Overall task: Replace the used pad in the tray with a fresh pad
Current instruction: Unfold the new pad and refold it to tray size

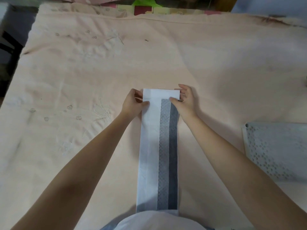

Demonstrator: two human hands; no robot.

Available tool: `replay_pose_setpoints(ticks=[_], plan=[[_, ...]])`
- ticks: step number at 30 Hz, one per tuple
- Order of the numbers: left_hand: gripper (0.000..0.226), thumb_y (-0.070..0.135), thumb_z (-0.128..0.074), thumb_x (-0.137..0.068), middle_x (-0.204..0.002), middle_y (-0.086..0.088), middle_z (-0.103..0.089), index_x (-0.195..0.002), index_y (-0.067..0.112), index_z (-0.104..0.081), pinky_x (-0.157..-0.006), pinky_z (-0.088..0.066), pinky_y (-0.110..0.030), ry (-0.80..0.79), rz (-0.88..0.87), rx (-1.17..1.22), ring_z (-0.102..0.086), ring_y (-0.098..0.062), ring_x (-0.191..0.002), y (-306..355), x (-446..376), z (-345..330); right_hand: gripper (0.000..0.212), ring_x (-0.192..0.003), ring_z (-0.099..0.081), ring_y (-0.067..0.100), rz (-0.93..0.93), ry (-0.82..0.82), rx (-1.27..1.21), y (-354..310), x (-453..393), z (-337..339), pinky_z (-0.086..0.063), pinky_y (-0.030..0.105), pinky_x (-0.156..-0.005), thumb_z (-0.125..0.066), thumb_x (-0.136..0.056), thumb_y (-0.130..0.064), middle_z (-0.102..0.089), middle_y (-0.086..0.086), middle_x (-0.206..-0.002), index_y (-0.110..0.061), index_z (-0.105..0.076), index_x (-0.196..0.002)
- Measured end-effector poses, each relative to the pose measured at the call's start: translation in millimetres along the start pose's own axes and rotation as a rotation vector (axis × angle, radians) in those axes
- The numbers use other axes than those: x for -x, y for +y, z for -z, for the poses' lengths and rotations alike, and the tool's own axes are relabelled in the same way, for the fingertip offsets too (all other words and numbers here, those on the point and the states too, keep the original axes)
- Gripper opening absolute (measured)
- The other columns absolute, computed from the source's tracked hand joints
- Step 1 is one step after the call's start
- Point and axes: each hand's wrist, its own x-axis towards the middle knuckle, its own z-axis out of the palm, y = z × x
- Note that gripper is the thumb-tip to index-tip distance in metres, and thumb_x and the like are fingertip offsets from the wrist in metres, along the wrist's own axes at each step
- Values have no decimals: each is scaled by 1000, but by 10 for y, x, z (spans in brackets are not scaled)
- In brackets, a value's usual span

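Observation:
A long pad, folded into a narrow strip, lies on the peach bedsheet and runs from my body to the middle of the bed. Its left half is white and its right half shows grey quilted layers. My left hand pinches the pad's far left edge, thumb on top. At the far right corner my right hand pinches the pad with the thumb pressed on the white top band. The pale perforated tray lies at the right edge of the view, apart from both hands.
The bedsheet carries embroidered flowers on the left. Patterned bedding lies beyond the far edge of the bed. Dark furniture stands off the bed's left side.

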Motion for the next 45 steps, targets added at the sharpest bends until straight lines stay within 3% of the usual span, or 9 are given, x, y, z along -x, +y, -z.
replay_pose_setpoints(ticks=[5,10,14,20,23,28,31,34,45], plan=[[33,2,-68,-72,-77,8,-55,-75,24,-43,-75,-48,-35,16,51,-44,-57,-16,-73,69,-35,-11,50,-93,-55,17,12,36,88,-22,-94,5,-48,12,-74,-52,-76,21,-54,14,-113,1,-48,-122],[19,17,-66,-77,-107,-2,-51,-95,16,-59,-71,-44,-26,89,91,-339,-57,-20,-81,68,44,-45,38,-109,-51,25,113,-37,565,61,3,62,-40,20,-83,-55,-73,10,-51,14,-118,-3,-60,-109],[24,17,-58,-86,-110,-9,-58,-109,10,-60,-74,-43,-26,63,-20,-321,-59,-22,-93,99,113,-95,20,-98,-55,30,230,92,762,-35,361,23,-43,38,-77,-59,-77,-7,-58,13,-103,-3,-62,-96],[39,29,-56,-90,-122,-13,-55,-121,6,-52,-88,-47,-35,-53,131,-359,-59,-29,-103,158,192,-208,39,-92,-56,26,143,-200,1128,84,1264,-222,-37,31,-65,-52,-84,-44,-55,8,-102,-9,-55,-101],[48,21,-57,-86,-121,-23,-55,-124,-5,-45,-81,-52,-41,-89,255,-271,-62,-36,-100,188,276,-256,52,-100,-52,26,142,-273,1194,217,1609,-269,-42,33,-72,-48,-87,-48,-51,10,-114,-6,-50,-116],[46,16,-64,-85,-69,-9,-59,-121,-7,-46,-50,-46,-27,-152,341,-129,-56,-18,-56,185,470,-338,57,-105,-48,26,167,-207,1234,270,1806,-323,-42,34,-76,-50,-86,-50,-49,11,-117,-5,-47,-121],[28,21,-61,-84,-95,-13,-57,-104,3,-54,-62,-44,-29,-134,334,-300,-57,-24,-81,187,573,-351,58,-106,-47,27,124,-181,1264,264,1838,-387,-43,36,-79,-52,-85,-52,-48,12,-117,-6,-47,-121],[38,23,-57,-84,-123,-13,-38,-117,7,-46,-75,-40,-33,-29,371,-496,-42,-30,-113,182,647,-364,54,-107,-45,27,106,-148,1291,310,1897,-447,-40,38,-83,-54,-84,-50,-46,11,-116,-9,-47,-119],[37,17,-52,-87,-129,-16,-35,-120,3,-43,-83,-42,-34,19,268,-472,-41,-32,-116,80,865,-384,28,-112,-43,24,141,-157,1194,393,1933,-286,-34,32,-98,-48,-94,-28,-45,8,-123,-11,-55,-115]])
